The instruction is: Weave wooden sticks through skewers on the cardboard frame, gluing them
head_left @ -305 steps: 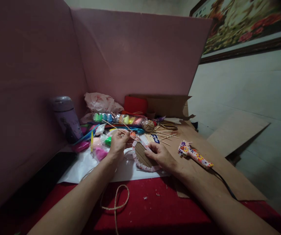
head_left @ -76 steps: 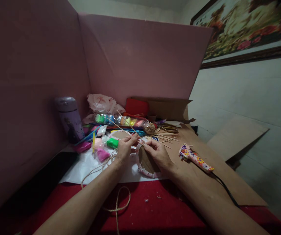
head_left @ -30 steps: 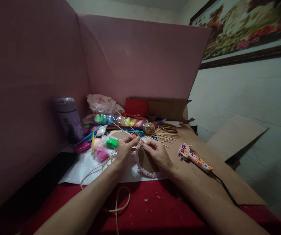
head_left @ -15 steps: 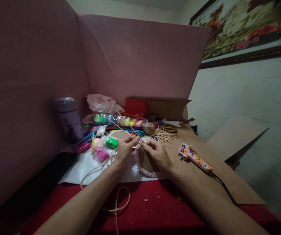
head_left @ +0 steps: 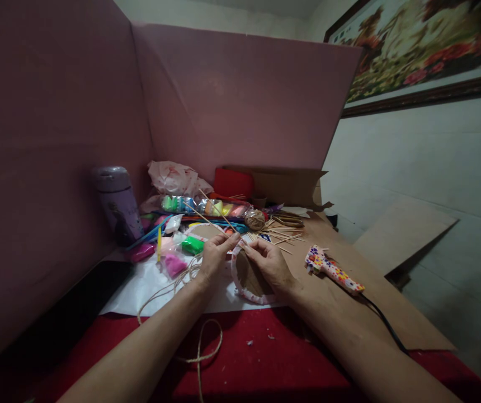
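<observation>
My left hand [head_left: 214, 258] is closed, thumb and fingers pinching thin wooden skewers [head_left: 204, 216] that point up and to the left. Beside it, my right hand [head_left: 273, 267] is closed on the upper edge of a round cardboard disc [head_left: 254, 275], whose rim is wrapped in pale pink fabric. The fingertips of both hands nearly meet at the top of the disc, where the skewers' lower ends reach its rim. Whether the skewers are fixed to the disc is hidden by the fingers. Behind the left hand lies another fabric-edged cardboard piece [head_left: 207, 231].
A flower-patterned glue gun [head_left: 335, 272] with a black cord rests on cardboard at right. Behind are a twine ball [head_left: 255, 219], loose skewers [head_left: 280, 231] and packs of coloured clay [head_left: 219, 208]. At left stand a purple bottle [head_left: 118, 207] and a dark flat object [head_left: 89, 296].
Almost nothing differs. Both hands keep their hold on the skewers and the disc in about the same place.
</observation>
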The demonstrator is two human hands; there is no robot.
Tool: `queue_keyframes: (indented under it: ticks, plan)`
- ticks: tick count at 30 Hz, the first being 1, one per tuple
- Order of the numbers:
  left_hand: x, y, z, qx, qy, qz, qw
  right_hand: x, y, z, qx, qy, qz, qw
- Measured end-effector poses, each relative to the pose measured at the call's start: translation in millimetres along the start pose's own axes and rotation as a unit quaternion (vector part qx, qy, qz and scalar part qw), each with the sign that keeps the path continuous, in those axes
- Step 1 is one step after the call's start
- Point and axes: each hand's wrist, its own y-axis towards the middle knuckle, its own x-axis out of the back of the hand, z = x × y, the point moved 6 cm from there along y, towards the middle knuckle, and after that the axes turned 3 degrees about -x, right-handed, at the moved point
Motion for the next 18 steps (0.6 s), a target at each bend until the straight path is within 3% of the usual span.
queue_keyframes:
  ticks: [18]
  plan:
    - [-2.6, -0.5, 1.5, -0.001, -0.006, 0.014, 1.0, 0.8, 1.1, -1.2, 0.012, -0.003, 0.002, 1.0]
